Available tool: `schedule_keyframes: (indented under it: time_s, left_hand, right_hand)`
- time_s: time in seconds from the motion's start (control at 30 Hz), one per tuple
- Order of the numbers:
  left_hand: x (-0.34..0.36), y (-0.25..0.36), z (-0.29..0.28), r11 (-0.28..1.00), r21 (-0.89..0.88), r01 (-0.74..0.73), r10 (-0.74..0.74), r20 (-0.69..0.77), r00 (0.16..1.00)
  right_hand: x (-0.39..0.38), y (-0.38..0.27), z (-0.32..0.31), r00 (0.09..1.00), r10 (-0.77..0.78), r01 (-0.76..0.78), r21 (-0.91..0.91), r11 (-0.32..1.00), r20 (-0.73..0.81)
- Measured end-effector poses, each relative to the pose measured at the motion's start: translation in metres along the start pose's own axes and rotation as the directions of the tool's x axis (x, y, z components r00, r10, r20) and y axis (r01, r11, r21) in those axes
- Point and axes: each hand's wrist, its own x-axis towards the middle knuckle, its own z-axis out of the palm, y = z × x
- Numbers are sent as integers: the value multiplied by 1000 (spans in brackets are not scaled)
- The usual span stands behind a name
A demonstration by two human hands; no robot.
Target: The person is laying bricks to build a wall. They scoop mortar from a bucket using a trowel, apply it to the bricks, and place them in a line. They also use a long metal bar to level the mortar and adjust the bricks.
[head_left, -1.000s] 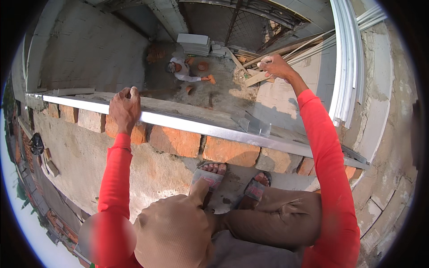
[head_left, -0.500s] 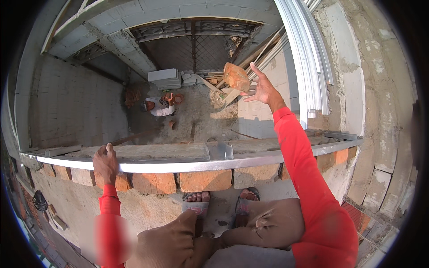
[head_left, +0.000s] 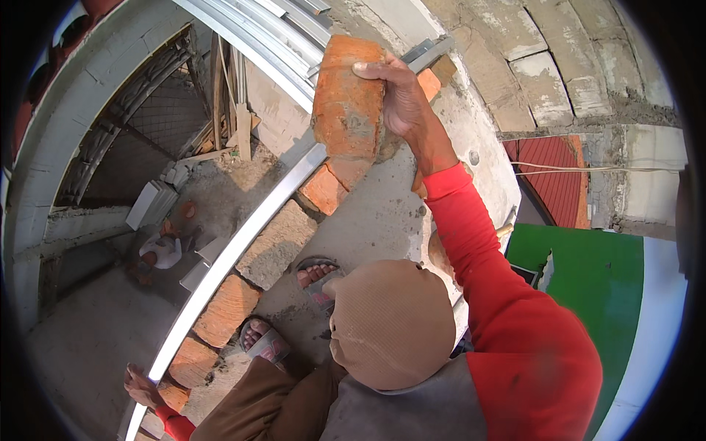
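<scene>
An orange clay brick (head_left: 348,99), crusted with grey mortar, is held up in my right hand (head_left: 403,95), the thumb over its face and the fingers partly hidden behind it. At the lower left my left hand (head_left: 145,387) is closed over the long silver metal rail (head_left: 237,253), fingers on its far side. Along the near side of that rail runs a row of bricks, among them an orange brick (head_left: 226,311) and a greyer block (head_left: 278,245).
My sandalled feet stand on the narrow concrete ledge (head_left: 368,220) beside the bricks. Beyond the rail is a drop to a lower floor, where another person (head_left: 160,252) works near stacked pale slabs (head_left: 151,204). Silver metal profiles (head_left: 268,37) lie ahead; a green panel (head_left: 581,287) is at right.
The brick, in the air just off my right hand's open fingers before, is now gripped and nearer. My view has turned right. The left hand stays at the rail.
</scene>
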Motion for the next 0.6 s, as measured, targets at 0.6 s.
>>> schedule_keyframes:
  time_s: [0.6]
  left_hand:
    - [5, 9, 1, 990, -43, 131, -128, 67, 990]
  right_hand:
    - [-88, -30, -232, 827, -109, -401, -715, 573, -551]
